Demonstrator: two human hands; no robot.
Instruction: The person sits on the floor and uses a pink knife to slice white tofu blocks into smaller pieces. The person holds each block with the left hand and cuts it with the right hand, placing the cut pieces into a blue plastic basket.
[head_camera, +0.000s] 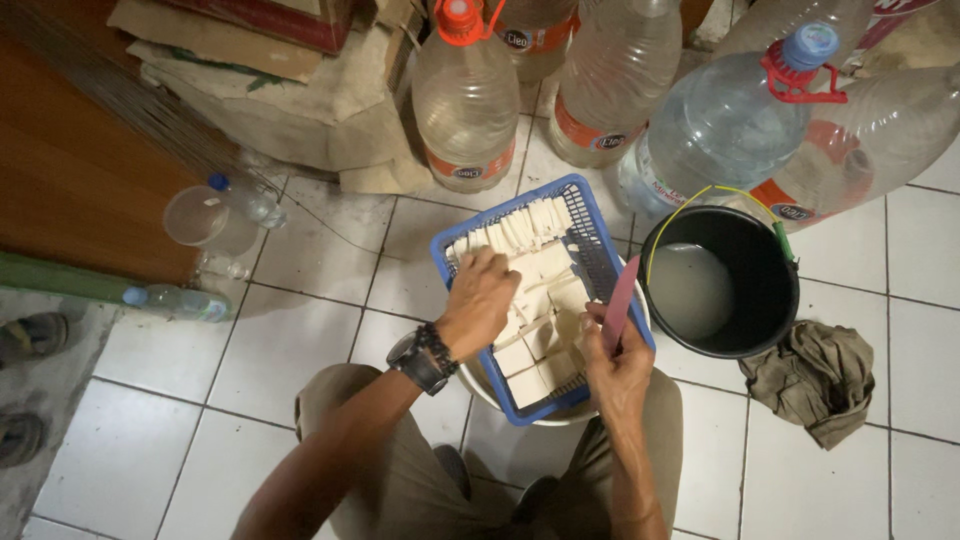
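a home storeroom: tiled floor (300, 340), water jugs (466, 100), stacked cardboard (260, 60).

I see both forearms enter from 6 o'clock, bare, converging toward frame centre. My left hand (478, 300) lies palm down, fingers curled, knuckles toward 12 o'clock; the wrist carries a black watch (418, 362) and a dark bead band. My right hand (615, 360) sits at 3 o'clock of the left, just beside it, fingers closed around a flat pink strip (621, 303) that points toward 12 o'clock. Both knees are bent, thighs spread below the forearms.
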